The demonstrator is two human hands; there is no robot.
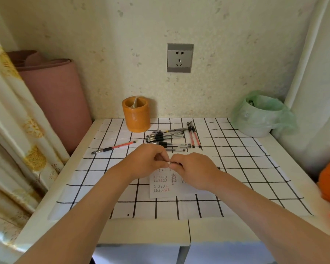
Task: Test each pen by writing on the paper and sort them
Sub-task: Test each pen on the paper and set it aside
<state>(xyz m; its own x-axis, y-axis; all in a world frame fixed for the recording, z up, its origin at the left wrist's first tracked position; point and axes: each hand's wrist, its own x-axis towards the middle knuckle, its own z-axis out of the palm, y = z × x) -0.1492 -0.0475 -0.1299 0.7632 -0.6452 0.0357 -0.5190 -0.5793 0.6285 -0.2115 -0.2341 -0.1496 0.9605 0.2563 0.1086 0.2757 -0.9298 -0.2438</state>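
Step in hand: judged as capping or uncapping one pen over the paper; which of the two cannot be told.
Left hand (151, 159): fingers curled, thumb and forefinger pinching a small pale part where the two hands meet.
Right hand (194, 168): fingers curled round the held pen (218, 168), thumb and forefinger at the same meeting point.
Held pen: almost wholly hidden in the right hand; only a dark end shows past the right side of that hand, above the cloth.
Paper (164, 185): flat on the checked cloth (246, 168), directly below and near of the hands, with rows of black and red test marks.
Other pens: black pens (166, 137) in a loose heap far of the hands; two red pens (193, 136) just right of the heap; one red pen (112, 147) apart at the left.
Orange holder (136, 116): upright at the far edge of the counter (141, 231).
Method advised: pull straight along the barrel and keep the right-hand grip firm and still. Keep the tip off the fingers.
Risk: the cap may drop among the heap.
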